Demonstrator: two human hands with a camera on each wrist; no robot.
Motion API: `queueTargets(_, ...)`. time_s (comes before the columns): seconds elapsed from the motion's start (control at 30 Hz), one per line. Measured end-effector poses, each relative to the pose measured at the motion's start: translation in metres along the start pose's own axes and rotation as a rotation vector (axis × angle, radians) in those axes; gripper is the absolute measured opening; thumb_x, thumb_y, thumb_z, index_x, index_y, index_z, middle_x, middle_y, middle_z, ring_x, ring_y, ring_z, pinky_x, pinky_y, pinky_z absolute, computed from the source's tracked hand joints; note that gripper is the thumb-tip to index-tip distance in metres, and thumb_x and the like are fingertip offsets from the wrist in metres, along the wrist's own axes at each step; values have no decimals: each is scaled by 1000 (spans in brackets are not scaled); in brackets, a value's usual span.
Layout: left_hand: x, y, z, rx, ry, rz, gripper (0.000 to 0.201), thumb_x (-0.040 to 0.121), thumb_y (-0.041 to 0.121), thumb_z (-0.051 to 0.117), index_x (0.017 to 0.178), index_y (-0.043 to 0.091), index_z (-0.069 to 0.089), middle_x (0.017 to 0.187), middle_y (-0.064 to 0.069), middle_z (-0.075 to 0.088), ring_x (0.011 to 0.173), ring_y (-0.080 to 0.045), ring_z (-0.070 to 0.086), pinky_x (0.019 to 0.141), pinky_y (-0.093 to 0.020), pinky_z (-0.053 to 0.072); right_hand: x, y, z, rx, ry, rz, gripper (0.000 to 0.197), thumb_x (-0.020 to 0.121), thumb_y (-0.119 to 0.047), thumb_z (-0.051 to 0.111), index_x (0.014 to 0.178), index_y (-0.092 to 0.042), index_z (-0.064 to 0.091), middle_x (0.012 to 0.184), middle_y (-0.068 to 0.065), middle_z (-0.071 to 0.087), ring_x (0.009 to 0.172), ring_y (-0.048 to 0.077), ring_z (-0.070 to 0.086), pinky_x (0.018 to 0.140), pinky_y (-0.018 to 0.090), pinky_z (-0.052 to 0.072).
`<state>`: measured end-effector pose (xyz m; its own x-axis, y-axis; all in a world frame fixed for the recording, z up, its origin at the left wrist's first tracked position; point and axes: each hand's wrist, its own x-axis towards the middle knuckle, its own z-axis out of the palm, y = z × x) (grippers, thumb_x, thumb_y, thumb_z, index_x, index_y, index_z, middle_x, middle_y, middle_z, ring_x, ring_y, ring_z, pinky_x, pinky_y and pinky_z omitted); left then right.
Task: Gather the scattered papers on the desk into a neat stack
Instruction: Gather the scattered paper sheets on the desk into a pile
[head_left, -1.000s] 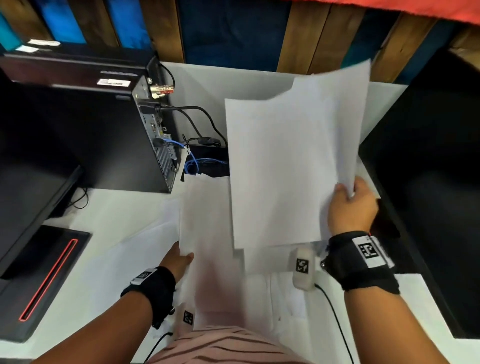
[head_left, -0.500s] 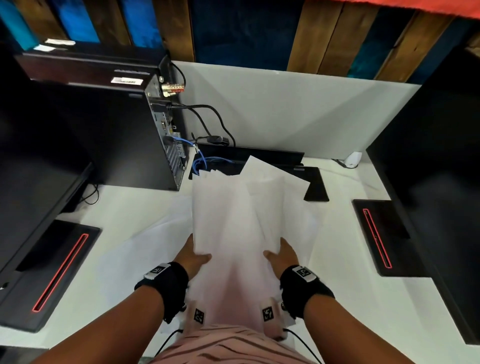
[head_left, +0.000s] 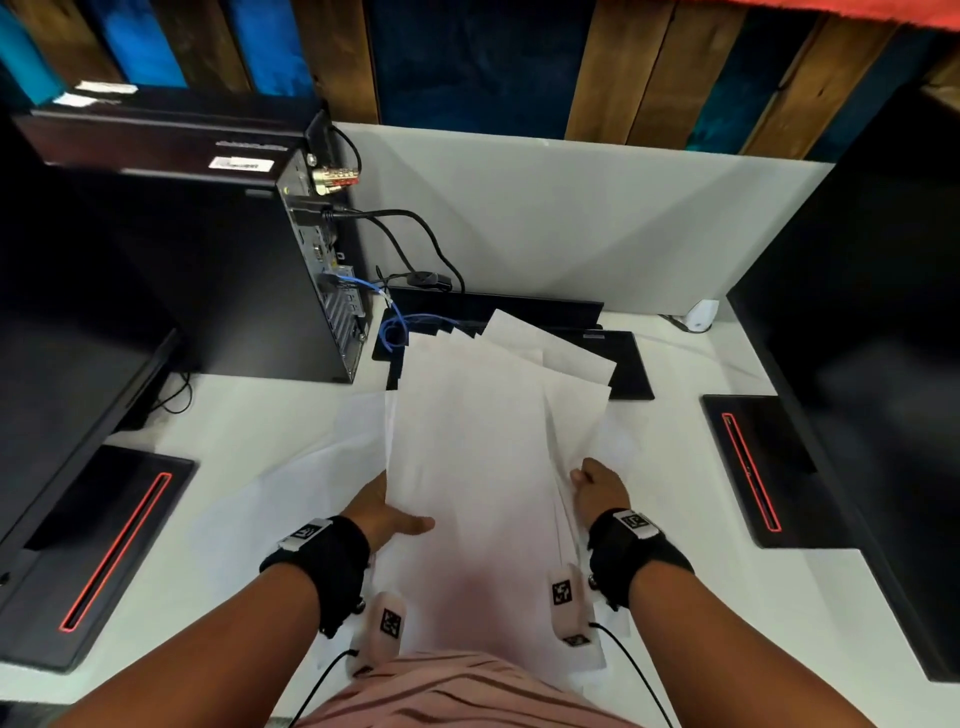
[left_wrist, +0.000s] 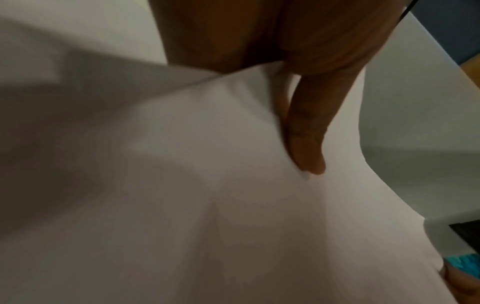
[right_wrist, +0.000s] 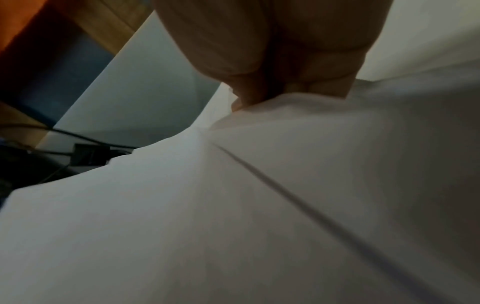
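A loose bundle of white papers (head_left: 478, 457) is held above the white desk (head_left: 249, 431) in front of me, its far corners fanned out unevenly. My left hand (head_left: 387, 517) grips the bundle's left edge, thumb on top; the left wrist view shows the thumb (left_wrist: 309, 142) pressed on the papers (left_wrist: 207, 205). My right hand (head_left: 597, 486) pinches the right edge, and its fingers (right_wrist: 249, 94) curl over the papers (right_wrist: 233, 205) in the right wrist view. More sheets (head_left: 322, 457) lie flat on the desk under and left of the bundle.
A black computer tower (head_left: 218, 270) with cables (head_left: 410, 244) stands at the back left. Black monitor bases with red stripes (head_left: 109, 551) (head_left: 753, 467) flank the desk. A flat black device (head_left: 623, 358) lies behind the papers, and a small white object (head_left: 701, 316) sits by the white partition (head_left: 571, 223).
My right hand brought its raised sheets down onto the pile held by my left hand. Both hands now hold the combined bundle by its sides, spread slightly wider than half a second ago.
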<state>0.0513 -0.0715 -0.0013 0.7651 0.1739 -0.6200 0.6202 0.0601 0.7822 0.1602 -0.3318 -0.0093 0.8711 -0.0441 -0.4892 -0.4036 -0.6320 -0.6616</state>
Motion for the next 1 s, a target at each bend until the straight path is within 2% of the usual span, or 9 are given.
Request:
queueTargets(0.1, 1, 4, 4, 22, -19, 23, 116, 30, 43, 96, 131, 13, 49, 118, -3, 66, 111, -23, 61, 103, -41, 44, -3, -5, 6, -63, -80, -26, 22, 97, -12, 45, 78, -15, 57, 85, 3, 60, 89, 22, 54, 87, 29, 43)
queueTargets(0.2, -4, 10, 14, 84, 38, 32, 76, 78, 13, 76, 141, 12, 34, 129, -6, 54, 121, -25, 52, 106, -34, 38, -7, -6, 11, -167, -167, -57, 37, 101, -21, 38, 133, -8, 51, 139, 11, 50, 128, 26, 47, 107, 26, 31)
queueTargets(0.3, -5, 9, 16, 62, 79, 97, 66, 84, -6, 63, 141, 12, 35, 129, -12, 55, 122, -31, 52, 105, -43, 41, -13, -5, 7, -20, -77, -39, 45, 99, -34, 44, 137, -11, 46, 138, 15, 47, 126, 27, 47, 104, 25, 33)
queueTargets(0.47, -10, 17, 14, -34, 92, 145, 53, 86, -2, 62, 133, 15, 46, 124, -11, 62, 114, -31, 59, 103, -48, 44, -22, 1, -14, 301, -17, 42, 67, 86, -52, 57, 138, -13, 42, 135, 9, 50, 117, 26, 53, 100, 31, 41)
queueTargets(0.57, -13, 27, 15, -156, 54, 114, 45, 85, -3, 63, 125, 14, 52, 116, -11, 65, 110, -29, 60, 99, -42, 46, -31, -3, -23, 494, -173, 58, 78, 58, -61, 77, 118, -13, 60, 113, 8, 68, 102, 27, 63, 94, 37, 48)
queueTargets(0.67, -14, 35, 16, -161, -9, 113, 45, 82, -1, 67, 125, 8, 56, 113, -10, 66, 106, -26, 62, 89, -33, 50, -35, -2, -21, 642, -246, 72, 94, 24, -40, 96, 106, -4, 68, 97, 15, 74, 92, 32, 70, 88, 47, 54)
queueTargets(0.77, -6, 38, 10, 4, -74, 130, 35, 85, 10, 67, 118, 19, 57, 103, 1, 67, 99, -23, 64, 74, -25, 52, -35, 2, -24, 654, -170, 83, 61, 53, -14, 90, 107, 2, 66, 101, 21, 71, 89, 34, 69, 88, 45, 53)
queueTargets(0.87, 10, 35, -6, 131, 103, 126, 14, 87, 13, 63, 94, 25, 60, 88, 0, 64, 85, -22, 62, 65, -27, 50, -32, 14, -32, 677, -80, 140, 22, 75, 6, 71, 93, -3, 62, 104, 20, 65, 82, 28, 64, 89, 40, 47)
queueTargets(1.0, 38, 32, -39, 546, 382, 175, 17, 84, 17, 66, 99, 16, 59, 103, -4, 61, 100, -26, 59, 90, -31, 46, -21, 44, -38, 570, 54, 225, 48, 80, -3, 72, 123, 3, 51, 113, 20, 62, 94, 29, 56, 91, 36, 43)
